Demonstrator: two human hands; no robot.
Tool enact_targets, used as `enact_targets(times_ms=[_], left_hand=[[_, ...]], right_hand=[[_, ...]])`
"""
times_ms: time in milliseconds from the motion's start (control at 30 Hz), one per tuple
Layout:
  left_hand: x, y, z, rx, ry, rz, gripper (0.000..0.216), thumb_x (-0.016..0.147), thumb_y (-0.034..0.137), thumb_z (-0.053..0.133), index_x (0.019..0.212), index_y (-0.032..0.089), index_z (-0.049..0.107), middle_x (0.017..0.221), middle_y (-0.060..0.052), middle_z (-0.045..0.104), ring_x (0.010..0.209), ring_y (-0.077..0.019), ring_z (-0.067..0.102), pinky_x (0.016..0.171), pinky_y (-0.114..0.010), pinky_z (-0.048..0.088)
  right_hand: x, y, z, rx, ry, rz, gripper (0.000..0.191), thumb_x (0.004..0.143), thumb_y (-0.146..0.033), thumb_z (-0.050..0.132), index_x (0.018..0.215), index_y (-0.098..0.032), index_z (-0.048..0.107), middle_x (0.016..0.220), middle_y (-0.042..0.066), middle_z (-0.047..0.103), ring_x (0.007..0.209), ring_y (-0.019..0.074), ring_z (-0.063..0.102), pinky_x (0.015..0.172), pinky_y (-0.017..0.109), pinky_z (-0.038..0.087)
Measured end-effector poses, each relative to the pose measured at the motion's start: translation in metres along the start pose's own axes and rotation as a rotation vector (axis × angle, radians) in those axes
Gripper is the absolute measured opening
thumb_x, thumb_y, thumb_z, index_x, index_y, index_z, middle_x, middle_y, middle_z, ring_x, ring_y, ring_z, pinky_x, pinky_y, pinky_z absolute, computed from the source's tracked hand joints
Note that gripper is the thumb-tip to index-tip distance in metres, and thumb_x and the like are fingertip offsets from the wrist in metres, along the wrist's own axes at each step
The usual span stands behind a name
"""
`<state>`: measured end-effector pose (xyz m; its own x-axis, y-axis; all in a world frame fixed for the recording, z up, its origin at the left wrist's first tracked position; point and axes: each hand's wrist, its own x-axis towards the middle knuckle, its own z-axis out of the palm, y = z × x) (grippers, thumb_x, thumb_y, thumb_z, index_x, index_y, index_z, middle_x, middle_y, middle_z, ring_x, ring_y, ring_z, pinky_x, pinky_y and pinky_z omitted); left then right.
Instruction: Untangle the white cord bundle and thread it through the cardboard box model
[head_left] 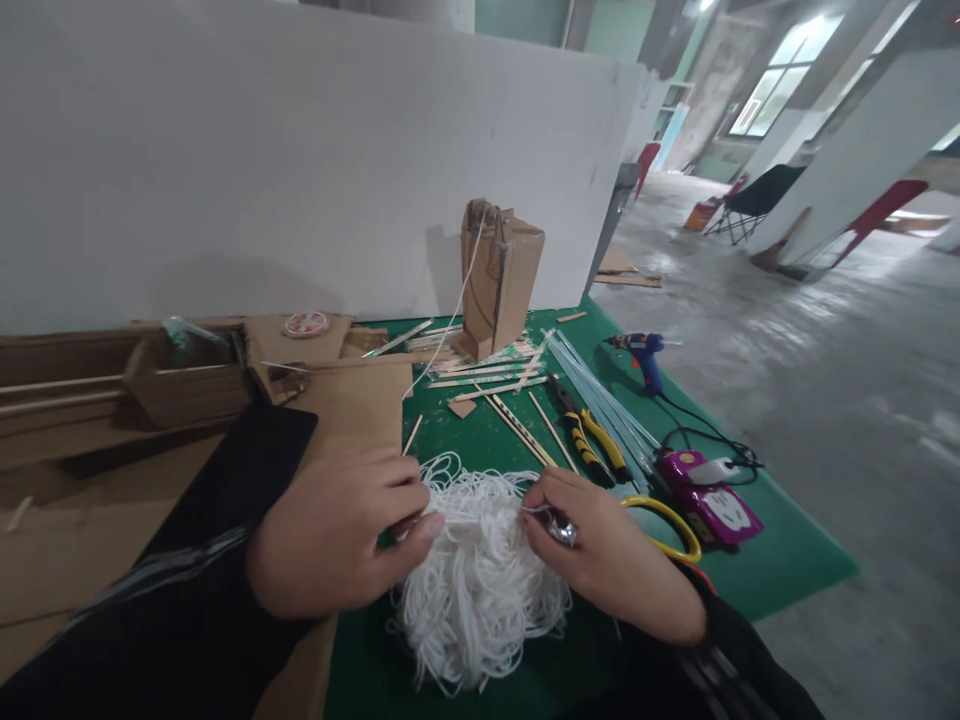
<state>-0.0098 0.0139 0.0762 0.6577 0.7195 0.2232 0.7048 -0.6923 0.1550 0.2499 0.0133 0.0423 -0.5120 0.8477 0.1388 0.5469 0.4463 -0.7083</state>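
String, white and loosely tangled, sits in a heap on the green counter, directly between the two hands. The right hand has thumb and forefinger closed together at the heap's edge; a shiny metal thing shows in its grip, and a short bit of strand seems to come out at the fingertips. The left hand touches the other side, its fingers curled with thumb and forefinger drawn near each other; whether they pinch a strand, I cannot tell.

As for progress, the heap looks far from sorted: many loops hang loose, and no neat coil or tied-off bundle can be made out in it.

Just beside the right hand lie a yellow ring and pliers, neither in use. Beyond the heap, narrow wooden strips are scattered, unjoined as far as I can see. Among them a cardboard box stands upright, apparently already put together, with a single strand running from its top down toward the counter. Farther right, clear sticks, a glue gun and a purple box lie untouched.
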Motion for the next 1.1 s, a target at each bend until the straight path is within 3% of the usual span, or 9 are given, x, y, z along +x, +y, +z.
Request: enact_targets(times_ms=[100,200,300,400,600,700,833,967,1100], left_hand=[[0.0,-0.006,0.007,0.242,0.043,-0.045,0.038,0.093,0.039,0.05,0.062,0.02,0.062,0.062,-0.003,0.062,0.064,-0.021,0.056,0.059,-0.033,0.03],[-0.001,-0.005,0.016,0.252,0.142,-0.157,0.029,0.093,0.038,0.051,0.087,0.02,0.072,0.084,-0.005,0.075,0.077,-0.0255,0.065,0.066,-0.036,0.037],[0.0,0.002,0.021,0.009,0.22,-0.291,0.03,0.093,0.036,0.052,0.115,0.022,0.068,0.113,-0.005,0.073,0.1,-0.0277,0.066,0.083,-0.04,0.044],[0.003,0.009,0.021,-0.447,0.247,-0.459,0.032,0.093,0.039,0.054,0.119,0.024,0.066,0.123,-0.005,0.069,0.112,-0.0259,0.062,0.096,-0.039,0.046],[0.008,0.015,0.026,-1.17,0.373,-0.661,0.03,0.09,0.04,0.06,0.11,0.019,0.067,0.089,-0.004,0.071,0.087,-0.0193,0.067,0.085,-0.032,0.054],[0.008,0.016,0.032,-1.325,0.408,-0.691,0.024,0.09,0.038,0.062,0.105,0.02,0.067,0.069,0.003,0.06,0.074,-0.0133,0.066,0.079,-0.028,0.056],[0.009,0.02,0.034,-1.362,0.393,-0.679,0.023,0.088,0.04,0.064,0.096,0.02,0.067,0.056,0.008,0.042,0.05,-0.0077,0.054,0.053,-0.019,0.054],[0.008,0.024,0.033,-1.37,0.37,-0.646,0.027,0.088,0.046,0.062,0.096,0.02,0.064,0.057,0.009,0.038,0.043,-0.0061,0.046,0.04,-0.018,0.051],[0.006,0.025,0.035,-1.381,0.324,-0.635,0.029,0.09,0.048,0.058,0.098,0.021,0.06,0.054,0.01,0.041,0.039,-0.0068,0.05,0.04,-0.019,0.051]], right_hand=[[-0.001,-0.001,0.001,0.006,-0.01,-0.01,0.012,0.086,-0.007,0.056,0.083,-0.019,0.055,0.086,0.001,0.057,0.086,0.0169,0.054,0.076,0.028,0.04],[0.0,-0.001,0.004,0.005,-0.014,-0.014,0.012,0.085,-0.008,0.057,0.084,-0.019,0.055,0.087,0.002,0.057,0.087,0.0174,0.054,0.077,0.029,0.041],[0.0,0.001,0.005,-0.001,-0.021,-0.026,0.012,0.085,-0.008,0.058,0.085,-0.019,0.055,0.088,0.002,0.058,0.087,0.0172,0.054,0.076,0.028,0.041],[-0.001,0.001,0.006,-0.004,-0.034,-0.039,0.012,0.085,-0.008,0.059,0.085,-0.019,0.054,0.086,0.001,0.056,0.085,0.0165,0.054,0.074,0.028,0.04],[-0.001,0.001,0.01,0.002,-0.047,-0.031,0.014,0.083,-0.008,0.06,0.085,-0.02,0.052,0.086,0.0,0.054,0.083,0.0154,0.052,0.073,0.027,0.039],[0.0,0.001,0.012,0.012,-0.052,-0.014,0.013,0.084,-0.01,0.06,0.087,-0.02,0.052,0.087,0.0,0.054,0.084,0.0157,0.052,0.074,0.027,0.039],[-0.002,0.0,0.011,0.075,-0.023,0.0,0.015,0.084,-0.012,0.061,0.093,-0.02,0.053,0.092,0.001,0.055,0.086,0.0164,0.053,0.076,0.028,0.041],[-0.004,0.004,0.003,0.172,0.187,-0.009,0.007,0.09,-0.02,0.059,0.087,-0.021,0.052,0.102,0.003,0.055,0.097,0.0188,0.054,0.085,0.031,0.041],[-0.007,0.004,-0.013,-0.002,0.725,0.035,0.009,0.094,-0.023,0.054,0.085,-0.021,0.053,0.102,0.007,0.053,0.102,0.0232,0.052,0.089,0.037,0.04]])
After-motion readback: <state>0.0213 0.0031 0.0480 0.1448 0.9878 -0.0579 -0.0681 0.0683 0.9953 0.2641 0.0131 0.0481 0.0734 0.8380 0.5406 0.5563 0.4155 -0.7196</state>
